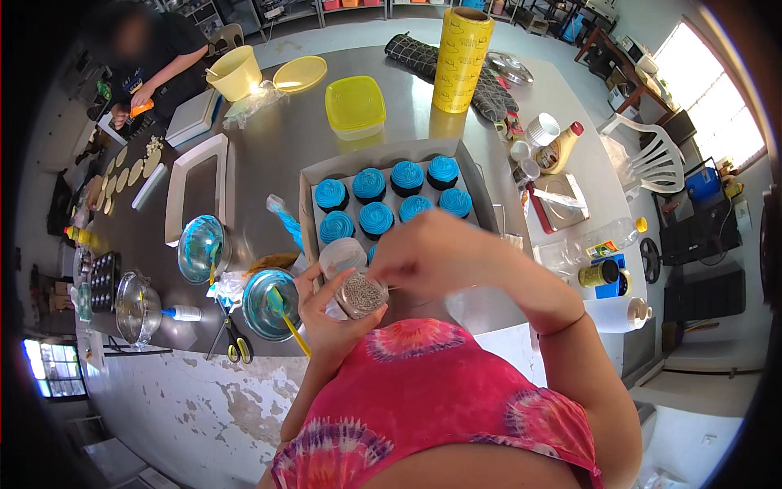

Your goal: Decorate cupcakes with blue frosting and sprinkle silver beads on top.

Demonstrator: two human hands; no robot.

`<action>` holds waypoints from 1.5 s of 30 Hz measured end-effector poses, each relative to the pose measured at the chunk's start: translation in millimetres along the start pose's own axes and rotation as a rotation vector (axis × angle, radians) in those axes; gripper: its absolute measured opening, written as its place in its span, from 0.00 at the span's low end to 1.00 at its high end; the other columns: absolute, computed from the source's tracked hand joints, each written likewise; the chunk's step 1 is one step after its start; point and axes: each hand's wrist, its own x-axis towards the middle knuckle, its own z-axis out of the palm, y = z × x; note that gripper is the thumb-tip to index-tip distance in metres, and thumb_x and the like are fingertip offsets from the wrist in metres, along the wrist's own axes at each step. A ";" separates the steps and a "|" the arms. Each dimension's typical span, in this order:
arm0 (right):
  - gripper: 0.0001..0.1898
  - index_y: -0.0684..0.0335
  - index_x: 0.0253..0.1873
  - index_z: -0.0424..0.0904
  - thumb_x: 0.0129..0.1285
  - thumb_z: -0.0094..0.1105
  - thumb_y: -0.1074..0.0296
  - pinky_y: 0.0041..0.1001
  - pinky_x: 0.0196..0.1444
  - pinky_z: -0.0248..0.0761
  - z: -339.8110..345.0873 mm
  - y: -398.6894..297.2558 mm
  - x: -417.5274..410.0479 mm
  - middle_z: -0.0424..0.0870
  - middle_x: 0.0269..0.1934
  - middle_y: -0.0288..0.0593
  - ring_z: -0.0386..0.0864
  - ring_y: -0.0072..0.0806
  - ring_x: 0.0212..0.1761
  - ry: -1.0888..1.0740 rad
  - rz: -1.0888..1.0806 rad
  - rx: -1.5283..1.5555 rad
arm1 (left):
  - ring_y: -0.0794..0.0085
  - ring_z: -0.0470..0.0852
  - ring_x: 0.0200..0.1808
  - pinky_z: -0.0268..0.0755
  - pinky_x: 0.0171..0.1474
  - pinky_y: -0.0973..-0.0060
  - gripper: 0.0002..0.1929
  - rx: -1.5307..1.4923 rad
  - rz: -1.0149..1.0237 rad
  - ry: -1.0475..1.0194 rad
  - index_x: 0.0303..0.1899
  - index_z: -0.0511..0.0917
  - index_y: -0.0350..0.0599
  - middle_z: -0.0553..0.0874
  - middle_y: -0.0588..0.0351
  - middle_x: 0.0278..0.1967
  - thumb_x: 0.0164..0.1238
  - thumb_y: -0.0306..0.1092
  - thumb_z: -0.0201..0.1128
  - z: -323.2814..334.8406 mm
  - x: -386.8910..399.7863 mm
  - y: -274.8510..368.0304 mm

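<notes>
My left hand (pixel 330 318) grips a small clear jar (pixel 361 296) filled with silver sugar pearls. A translucent plastic lid (pixel 343 258) is held in the same hand, at its fingertips. Bent and blurred by motion, my right hand (pixel 427 253) is just above the jar's right rim with its fingertips drawn together. Whether it pinches any pearls cannot be made out. Beyond both hands is a white cardboard box (pixel 391 150) of chocolate cupcakes (pixel 368 183) topped with swirled blue frosting. The nearest cupcakes are partly hidden behind my hands.
Left of the box lie a blue-filled piping bag (pixel 286 221), two frosting-smeared bowls (pixel 204 247) and scissors (pixel 238 348). A yellow plastic-wrap roll (pixel 462 61) stands upright behind the box, near a yellow-lidded container (pixel 355 107). Bottles (pixel 602 241) line the right side. A person (pixel 146 67) works at far left.
</notes>
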 end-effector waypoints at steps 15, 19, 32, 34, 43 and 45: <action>0.03 0.64 0.24 0.78 0.41 0.60 0.74 0.32 0.26 0.73 35.0 -15.3 12.6 0.79 0.21 0.46 0.81 0.39 0.27 -0.401 0.035 -0.312 | 0.58 0.70 0.58 0.40 0.66 0.46 0.31 0.164 0.062 -0.011 0.40 0.83 0.53 0.71 0.53 0.53 0.19 0.35 0.78 3.7 -8.9 6.3; 0.02 0.63 0.24 0.78 0.44 0.60 0.72 0.33 0.29 0.72 29.1 -19.9 20.8 0.77 0.19 0.45 0.80 0.38 0.27 -0.341 0.043 -0.301 | 0.60 0.72 0.54 0.60 0.59 0.58 0.30 0.026 0.020 0.001 0.40 0.83 0.48 0.71 0.52 0.52 0.20 0.34 0.77 -0.5 -3.8 1.6; 0.06 0.66 0.29 0.81 0.47 0.65 0.72 0.32 0.35 0.71 14.7 100.2 49.8 0.81 0.25 0.47 0.80 0.38 0.30 -0.096 0.422 -0.222 | 0.66 0.72 0.49 0.66 0.51 0.69 0.26 0.030 -0.008 0.213 0.39 0.82 0.43 0.73 0.54 0.44 0.26 0.34 0.77 -22.4 -3.3 -13.8; 0.06 0.67 0.29 0.81 0.47 0.66 0.71 0.32 0.35 0.71 22.8 109.7 49.9 0.81 0.25 0.47 0.80 0.39 0.31 -0.124 0.445 -0.256 | 0.66 0.72 0.49 0.66 0.51 0.70 0.26 0.007 -0.015 0.220 0.38 0.82 0.43 0.73 0.54 0.44 0.26 0.34 0.77 -21.9 -4.1 -14.9; 0.04 0.68 0.28 0.80 0.47 0.64 0.75 0.34 0.34 0.72 30.1 123.0 55.5 0.81 0.25 0.50 0.80 0.41 0.30 -0.127 0.395 -0.263 | 0.67 0.73 0.48 0.67 0.50 0.71 0.26 0.001 0.007 0.182 0.39 0.81 0.41 0.73 0.55 0.44 0.28 0.31 0.76 -21.1 -0.6 -11.1; 0.03 0.68 0.27 0.81 0.45 0.62 0.78 0.33 0.33 0.73 29.2 123.9 59.0 0.81 0.25 0.50 0.80 0.41 0.29 -0.170 0.421 -0.370 | 0.69 0.74 0.46 0.69 0.49 0.73 0.26 0.035 0.046 0.167 0.40 0.80 0.39 0.72 0.55 0.44 0.29 0.29 0.76 -20.7 0.1 -11.1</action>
